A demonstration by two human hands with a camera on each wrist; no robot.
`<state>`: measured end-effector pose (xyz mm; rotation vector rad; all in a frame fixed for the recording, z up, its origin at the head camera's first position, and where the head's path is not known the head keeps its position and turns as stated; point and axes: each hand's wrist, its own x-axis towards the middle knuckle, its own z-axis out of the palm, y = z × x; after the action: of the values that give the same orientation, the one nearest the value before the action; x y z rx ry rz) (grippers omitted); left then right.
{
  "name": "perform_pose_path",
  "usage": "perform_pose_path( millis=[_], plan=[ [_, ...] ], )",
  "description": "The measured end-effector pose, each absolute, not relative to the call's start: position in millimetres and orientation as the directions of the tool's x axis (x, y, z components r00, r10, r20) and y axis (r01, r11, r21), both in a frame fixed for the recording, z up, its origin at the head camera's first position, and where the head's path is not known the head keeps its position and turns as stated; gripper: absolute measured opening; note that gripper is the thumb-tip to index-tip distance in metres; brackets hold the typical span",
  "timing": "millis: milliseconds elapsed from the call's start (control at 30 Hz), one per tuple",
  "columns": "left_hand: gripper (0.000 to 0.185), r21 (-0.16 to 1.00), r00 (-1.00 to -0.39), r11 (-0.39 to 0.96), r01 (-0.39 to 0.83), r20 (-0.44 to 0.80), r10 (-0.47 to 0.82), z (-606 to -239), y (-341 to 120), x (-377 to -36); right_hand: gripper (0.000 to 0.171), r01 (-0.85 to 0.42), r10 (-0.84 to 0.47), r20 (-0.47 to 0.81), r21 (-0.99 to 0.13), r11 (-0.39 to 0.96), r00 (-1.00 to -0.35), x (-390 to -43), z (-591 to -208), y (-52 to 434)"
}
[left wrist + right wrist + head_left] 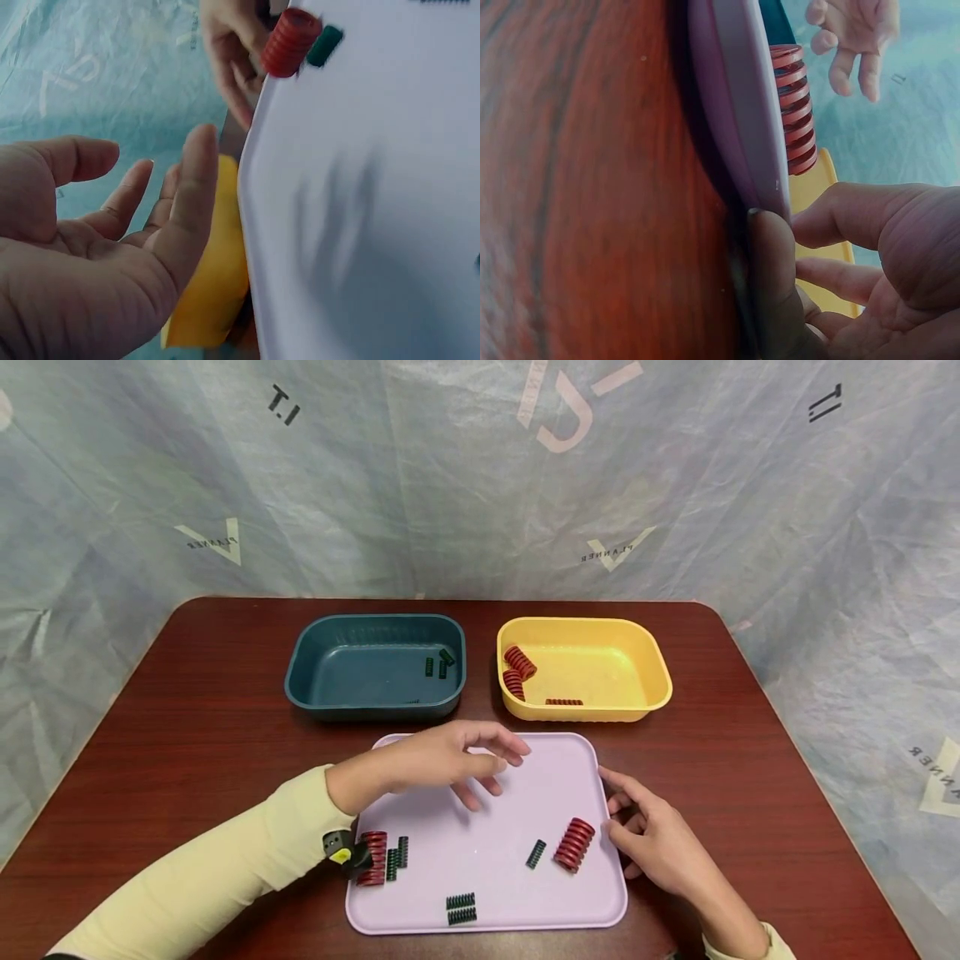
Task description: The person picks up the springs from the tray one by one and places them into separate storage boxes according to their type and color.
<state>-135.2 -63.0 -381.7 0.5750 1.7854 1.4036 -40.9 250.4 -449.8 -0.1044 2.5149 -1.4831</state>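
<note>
1. A lilac tray (487, 827) is placed on the near part of a dark red table (187, 710), and several springs are scattered on it.
2. The left hand (442, 758) is held above the far part of the tray, with the fingers relaxed and slightly spread; nothing is held in it.
3. The right hand (652, 839) is set at the right edge of the tray. In the right wrist view the thumb (776, 285) is seen pressed against the tray rim, while the other fingers are loosely bent and nothing is gripped.
4. A big red spring (574, 844) is lying on the tray just beside the right hand, and a small green spring (536, 853) is found near it on its left.
5. More red and green springs (381, 857) are gathered at the left edge of the tray, and a pair of green springs (461, 908) is seen near its front edge.
6. Behind the tray, a dark teal bin (375, 664) with small green springs and a yellow bin (583, 667) with red springs are placed side by side.
</note>
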Motion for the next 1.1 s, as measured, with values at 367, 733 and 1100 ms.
perform_pose_path(
  millis=[367, 733, 1100],
  plan=[
    [0.041, 0.932, -0.462, 0.236, -0.276, -0.344, 0.817, -406, -45, -116, 0.064, 0.035, -0.173, -0.137, -0.871, 0.490, -0.975, -41, -450, 250],
    [0.048, 0.883, -0.308, 0.218, -0.415, -0.362, 0.880, -429, -37, -107, 0.064, 0.034, -0.181, -0.139, -0.873, 0.487, -0.974, -42, -450, 251],
    [0.049, 0.854, -0.288, 0.232, -0.466, -0.395, 0.873, -439, -31, -104, 0.065, 0.037, -0.182, -0.142, -0.874, 0.484, -0.973, -41, -451, 253]
  ],
)
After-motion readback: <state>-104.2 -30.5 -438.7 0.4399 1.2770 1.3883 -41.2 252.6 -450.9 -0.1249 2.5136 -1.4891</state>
